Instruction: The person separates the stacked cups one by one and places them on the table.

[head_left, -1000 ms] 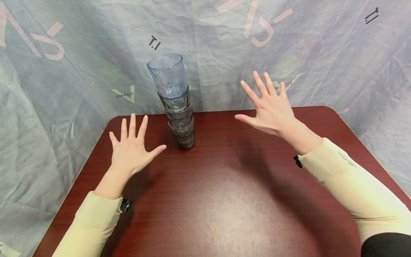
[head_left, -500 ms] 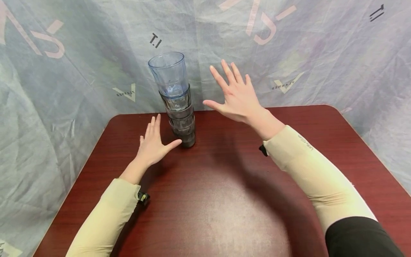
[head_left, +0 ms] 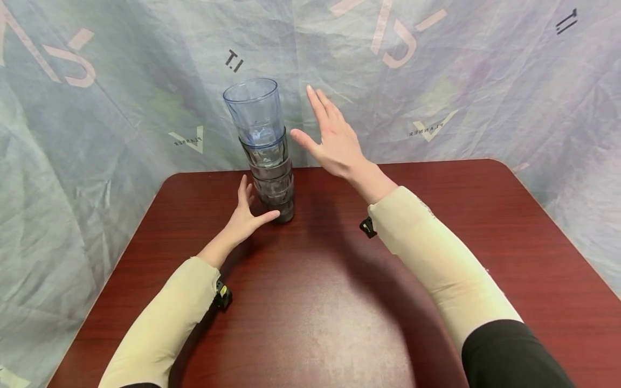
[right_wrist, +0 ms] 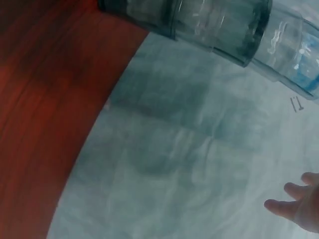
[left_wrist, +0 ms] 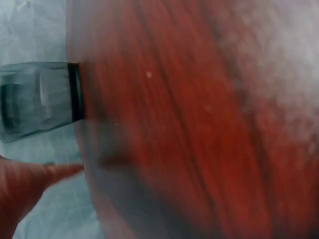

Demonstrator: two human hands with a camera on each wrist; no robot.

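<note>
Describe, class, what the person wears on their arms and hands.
The left hand and right hand are bare. The left sleeve and right sleeve are pale cream and creased; black cloth shows beyond the right one. At their wrist ends sit a black, yellow-marked left device and a small black right device.

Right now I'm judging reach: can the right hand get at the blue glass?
Probably yes: the right hand looks empty and near the blue glass, and nothing shows between them.
</note>
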